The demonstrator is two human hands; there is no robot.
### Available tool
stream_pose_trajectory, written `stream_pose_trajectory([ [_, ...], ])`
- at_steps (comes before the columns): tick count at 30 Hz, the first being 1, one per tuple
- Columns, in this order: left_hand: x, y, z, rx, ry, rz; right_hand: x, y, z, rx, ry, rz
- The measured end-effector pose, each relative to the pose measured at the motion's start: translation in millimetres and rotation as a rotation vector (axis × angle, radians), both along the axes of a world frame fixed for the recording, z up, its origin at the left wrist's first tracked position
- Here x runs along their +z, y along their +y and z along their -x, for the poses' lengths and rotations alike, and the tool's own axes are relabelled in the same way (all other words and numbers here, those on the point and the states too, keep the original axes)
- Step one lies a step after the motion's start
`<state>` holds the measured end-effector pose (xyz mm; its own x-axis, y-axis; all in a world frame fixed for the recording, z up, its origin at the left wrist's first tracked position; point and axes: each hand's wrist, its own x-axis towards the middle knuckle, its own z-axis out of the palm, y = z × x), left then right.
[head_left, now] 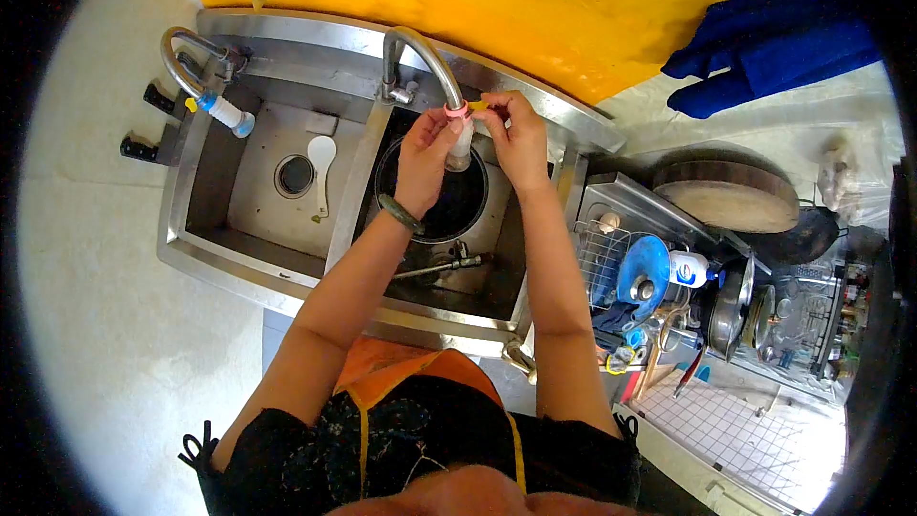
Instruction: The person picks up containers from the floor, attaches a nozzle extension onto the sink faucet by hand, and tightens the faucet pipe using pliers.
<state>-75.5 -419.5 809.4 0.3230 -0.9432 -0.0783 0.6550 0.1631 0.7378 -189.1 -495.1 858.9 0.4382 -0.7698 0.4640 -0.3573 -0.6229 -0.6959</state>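
Both hands are at the end of the curved metal faucet (pixel 430 53) over the right sink basin. My left hand (pixel 425 162), with a dark bangle at the wrist, closes its fingers around the pink collar (pixel 457 111) at the spout tip. A clear and whitish faucet nozzle (pixel 460 146) hangs below that collar. My right hand (pixel 522 141) pinches the small yellow tab (pixel 477 106) on the collar's right side. Underneath, a round black pan (pixel 449 205) sits in the basin. A metal fitting with a rod (pixel 458 260) lies in front of the pan.
The left basin (pixel 258 134) holds a white rice paddle (pixel 322 167) beside the drain. A second faucet (pixel 181 62) has a blue-and-white nozzle (pixel 225 113). Knives (pixel 143 148) stand at the far left. To the right are a wire rack (pixel 600 268), a blue lid (pixel 643 272) and a round chopping board (pixel 726 199).
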Motion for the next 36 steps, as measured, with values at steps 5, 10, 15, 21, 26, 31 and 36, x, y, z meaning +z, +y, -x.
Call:
stream_pose_trajectory([
  [5, 1.3, -0.7, 6.9, 0.072, -0.024, 0.017, -1.7, 1.3, -12.1, -0.201, 0.165, -0.021],
  [10, 2.9, -2.7, 7.3, 0.086, -0.020, 0.043, -3.6, -2.1, -20.2, -0.253, 0.083, -0.398],
  [15, 6.7, 0.0, 6.0, 0.130, -0.009, 0.034, 8.3, 4.3, -9.2, -0.062, -0.074, -0.240],
  [21, 5.4, 0.9, 8.7, 0.134, -0.013, 0.051, 8.5, -4.6, 4.6, 0.069, 0.111, 0.020],
  [26, 7.8, 1.6, 10.9, 0.150, -0.011, 0.043, -4.2, -12.1, -12.8, -0.148, 0.135, -0.411],
  [31, 9.1, 1.8, 12.1, 0.171, -0.008, 0.014, 12.0, -4.1, -8.0, -0.100, 0.102, -0.608],
  [36, 4.9, -1.1, 14.1, 0.185, 0.013, 0.004, 9.5, -1.2, 1.5, 0.035, 0.040, -0.112],
])
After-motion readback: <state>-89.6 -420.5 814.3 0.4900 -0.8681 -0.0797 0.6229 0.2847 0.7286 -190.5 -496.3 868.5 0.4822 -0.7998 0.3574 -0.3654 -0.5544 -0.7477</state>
